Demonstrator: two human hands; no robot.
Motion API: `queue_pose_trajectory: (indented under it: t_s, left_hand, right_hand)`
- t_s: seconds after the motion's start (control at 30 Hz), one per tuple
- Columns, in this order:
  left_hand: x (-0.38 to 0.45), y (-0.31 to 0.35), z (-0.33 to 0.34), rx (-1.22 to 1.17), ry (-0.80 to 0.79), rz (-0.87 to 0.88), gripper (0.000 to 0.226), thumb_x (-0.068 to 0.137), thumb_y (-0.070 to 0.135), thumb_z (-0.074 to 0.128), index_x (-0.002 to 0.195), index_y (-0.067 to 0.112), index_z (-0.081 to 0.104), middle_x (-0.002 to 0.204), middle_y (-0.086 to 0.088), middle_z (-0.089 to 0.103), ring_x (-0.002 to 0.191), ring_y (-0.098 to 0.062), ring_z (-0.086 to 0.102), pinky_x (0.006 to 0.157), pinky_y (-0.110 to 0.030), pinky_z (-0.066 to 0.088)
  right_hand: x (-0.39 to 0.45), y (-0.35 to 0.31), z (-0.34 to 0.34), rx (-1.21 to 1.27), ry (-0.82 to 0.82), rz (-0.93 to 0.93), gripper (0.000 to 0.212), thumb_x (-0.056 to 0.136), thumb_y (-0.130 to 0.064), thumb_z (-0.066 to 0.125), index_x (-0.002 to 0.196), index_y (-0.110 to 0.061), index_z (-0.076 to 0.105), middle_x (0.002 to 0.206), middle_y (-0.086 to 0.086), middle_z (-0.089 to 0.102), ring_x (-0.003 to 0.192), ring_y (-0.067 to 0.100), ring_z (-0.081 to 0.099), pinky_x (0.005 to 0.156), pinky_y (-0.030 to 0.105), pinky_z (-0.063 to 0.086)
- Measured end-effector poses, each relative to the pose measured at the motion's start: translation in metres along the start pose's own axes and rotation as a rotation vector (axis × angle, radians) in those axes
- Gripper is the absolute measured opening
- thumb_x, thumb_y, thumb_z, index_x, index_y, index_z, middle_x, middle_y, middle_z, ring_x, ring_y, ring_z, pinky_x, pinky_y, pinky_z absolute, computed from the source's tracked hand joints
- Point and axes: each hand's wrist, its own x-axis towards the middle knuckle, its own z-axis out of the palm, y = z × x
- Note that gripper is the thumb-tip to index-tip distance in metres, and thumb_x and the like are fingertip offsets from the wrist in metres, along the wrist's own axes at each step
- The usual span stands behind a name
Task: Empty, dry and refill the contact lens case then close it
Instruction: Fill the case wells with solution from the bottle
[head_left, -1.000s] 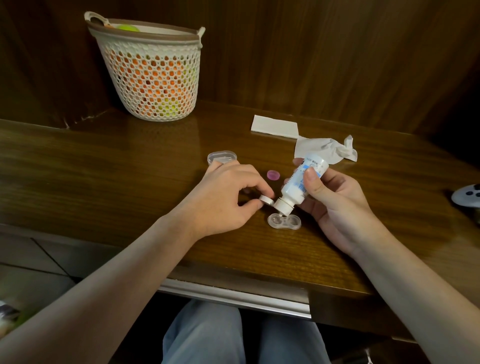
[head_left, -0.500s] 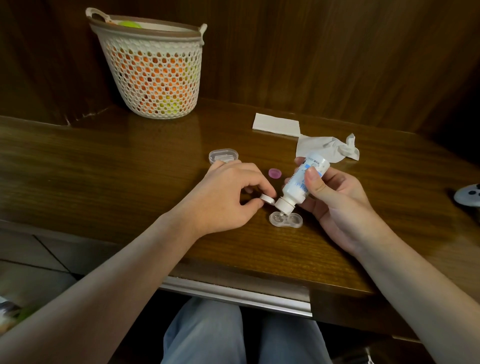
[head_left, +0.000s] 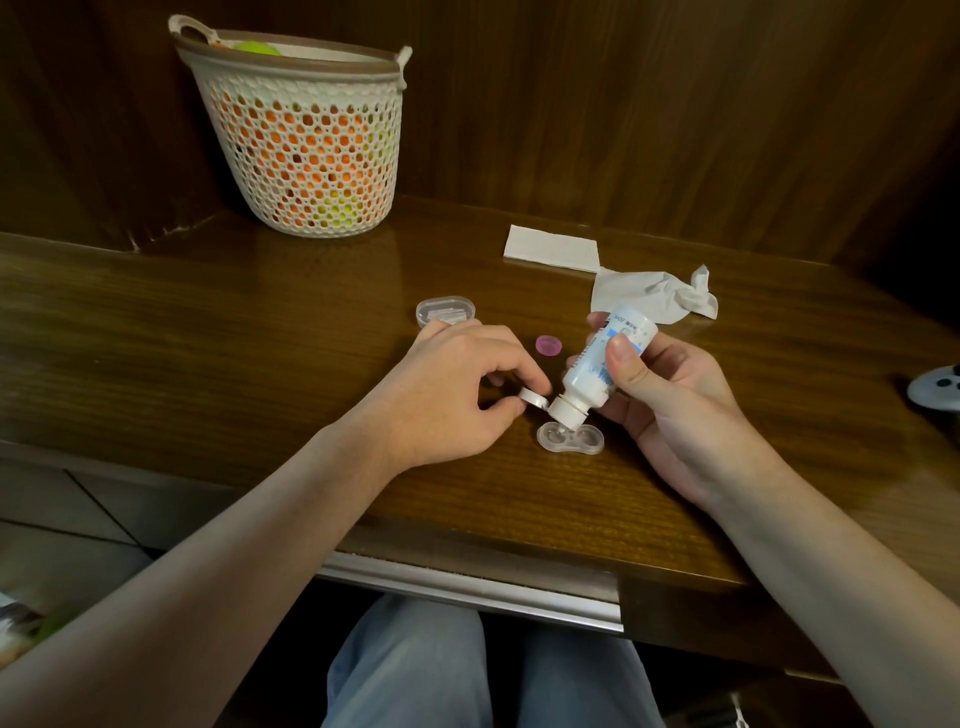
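Note:
A clear two-well contact lens case (head_left: 571, 439) lies open on the wooden table (head_left: 260, 338). My right hand (head_left: 670, 395) grips a small white solution bottle (head_left: 602, 364), tipped nozzle-down over the case's left well. My left hand (head_left: 457, 389) pinches the bottle's white flip cap (head_left: 534, 399) beside the nozzle. A pink lens-case cap (head_left: 548, 345) sits on the table behind the hands. I see no second cap.
A clear plastic container (head_left: 445, 310) lies behind my left hand. A folded tissue (head_left: 551, 248) and a crumpled tissue (head_left: 654, 295) lie at the back right. A woven basket (head_left: 306, 140) stands back left. A grey-white object (head_left: 937, 387) sits at the right edge.
Both hands, the bottle and the case keep the same pose; only the camera view has shifted slightly.

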Motion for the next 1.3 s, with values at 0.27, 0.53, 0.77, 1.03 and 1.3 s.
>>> queue_pose_trajectory:
  t_s: [0.27,0.53,0.77,1.03,1.3]
  left_hand:
    - [0.0009,-0.0018,0.0007,-0.008,0.006,0.013,0.030,0.093,0.020,0.076,0.116,0.040,0.075,0.114,0.024,0.068,0.111,-0.005,0.064,0.107,-0.052,0.050]
    - [0.0008,-0.0021,0.0012,0.001,0.010,0.025,0.030,0.093,0.019,0.076,0.115,0.039,0.075,0.114,0.023,0.068,0.110,-0.006,0.064,0.107,-0.051,0.049]
    - [0.0006,-0.0023,0.0009,0.005,0.010,0.027,0.029,0.093,0.019,0.076,0.115,0.038,0.075,0.114,0.023,0.067,0.110,-0.006,0.064,0.108,-0.051,0.049]
    - [0.0022,-0.0055,0.0025,-0.015,0.025,0.031,0.026,0.094,0.023,0.076,0.115,0.039,0.075,0.113,0.023,0.068,0.109,-0.006,0.065,0.105,-0.051,0.051]
    - [0.0018,-0.0086,0.0028,-0.033,0.077,0.023,0.023,0.094,0.027,0.076,0.113,0.039,0.077,0.112,0.024,0.068,0.106,-0.004,0.066,0.102,-0.048,0.054]
  right_hand:
    - [-0.0003,-0.0006,-0.0003,0.005,-0.011,-0.007,0.040,0.090,-0.025,0.071,0.128,-0.013,0.069,0.109,0.009,0.083,0.107,0.022,0.079,0.079,0.030,0.065]
    - [0.0006,0.0009,-0.0013,0.006,-0.011,-0.013,0.039,0.090,-0.025,0.075,0.127,-0.014,0.071,0.113,0.012,0.082,0.108,0.025,0.079,0.080,0.031,0.065]
    - [-0.0005,0.0004,-0.0008,0.018,-0.017,-0.010,0.038,0.090,-0.025,0.074,0.126,-0.014,0.071,0.111,0.011,0.082,0.107,0.023,0.079,0.079,0.031,0.065]
    - [-0.0025,-0.0036,0.0032,0.050,-0.028,-0.028,0.048,0.088,-0.028,0.076,0.133,-0.012,0.068,0.113,0.010,0.082,0.108,0.022,0.079,0.079,0.031,0.065]
    - [-0.0019,-0.0052,0.0034,0.046,-0.021,0.000,0.051,0.085,-0.025,0.080,0.134,-0.014,0.071,0.130,0.011,0.076,0.115,0.027,0.077,0.075,0.033,0.066]
